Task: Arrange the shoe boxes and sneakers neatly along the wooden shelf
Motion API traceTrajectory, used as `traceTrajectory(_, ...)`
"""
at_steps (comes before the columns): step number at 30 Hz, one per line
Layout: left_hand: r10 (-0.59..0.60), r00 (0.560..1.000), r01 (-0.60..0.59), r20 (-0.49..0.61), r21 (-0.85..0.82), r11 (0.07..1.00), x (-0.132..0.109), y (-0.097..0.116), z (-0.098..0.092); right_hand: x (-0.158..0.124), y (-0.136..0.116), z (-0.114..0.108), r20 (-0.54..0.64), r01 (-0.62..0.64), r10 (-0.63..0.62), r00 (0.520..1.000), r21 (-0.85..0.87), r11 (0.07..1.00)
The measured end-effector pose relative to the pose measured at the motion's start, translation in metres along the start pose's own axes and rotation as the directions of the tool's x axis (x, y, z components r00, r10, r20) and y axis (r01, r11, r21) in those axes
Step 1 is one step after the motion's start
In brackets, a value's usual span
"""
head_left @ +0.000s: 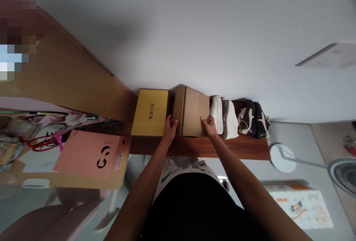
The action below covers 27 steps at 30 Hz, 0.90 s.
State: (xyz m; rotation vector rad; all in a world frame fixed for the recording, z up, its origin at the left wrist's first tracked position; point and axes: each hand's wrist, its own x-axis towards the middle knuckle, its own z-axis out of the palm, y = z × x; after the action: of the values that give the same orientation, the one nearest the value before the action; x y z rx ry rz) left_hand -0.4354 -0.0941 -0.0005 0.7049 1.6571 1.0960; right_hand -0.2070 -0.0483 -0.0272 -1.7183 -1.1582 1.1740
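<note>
A plain brown cardboard box (194, 109) stands, slightly tilted, on a reddish-brown wooden shelf (200, 149) against the wall. My left hand (170, 127) grips its left side, in the gap next to a yellow box (148, 113) marked MMOK. My right hand (210, 126) holds the right side, with the thumb on the front face and the fingers partly hidden behind the edge. Close to the right hand, a pair of white shoes (229, 120) stands on the shelf. Farther right is a pair of dark shoes (247, 116) with pale laces.
On the left, a desk (119, 182) carries a pink box (86, 153), red-handled scissors (41, 142) and clutter. A pink chair (75, 204) stands below it. To the right are a fan (345, 174), its white base (283, 157), a wrapped tissue pack (303, 207) and a wall socket (330, 56).
</note>
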Motion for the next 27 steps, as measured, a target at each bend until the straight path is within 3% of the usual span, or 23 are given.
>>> traceTrajectory(4,-0.013,0.997,0.025,0.079,-0.148,0.989,-0.014,0.015,-0.011,-0.007,0.001,0.011,0.057,-0.077,0.069,0.996,0.155,0.985)
traceTrajectory(8,-0.078,0.983,0.126,0.165,-0.306,0.944,-0.023,0.027,-0.014,-0.012,-0.006,0.025,0.109,-0.082,0.065,0.992,0.152,0.985)
traceTrajectory(12,-0.032,0.991,0.081,0.127,-0.401,0.913,-0.029,0.029,-0.011,-0.017,-0.017,0.031,0.185,-0.145,0.122,0.975,0.115,0.983)
traceTrajectory(18,0.092,0.995,-0.078,0.044,-0.258,0.963,-0.033,0.026,-0.003,-0.040,-0.031,0.028,0.313,-0.243,0.180,0.932,0.174,0.954)
traceTrajectory(23,0.113,0.993,-0.110,0.019,-0.123,0.986,-0.035,0.023,0.003,-0.057,-0.048,0.027,0.427,-0.197,0.060,0.902,0.286,0.938)
traceTrajectory(27,0.110,0.994,-0.109,0.002,-0.071,0.991,-0.035,0.018,0.005,-0.061,-0.054,0.028,0.437,-0.222,0.068,0.897,0.312,0.924)
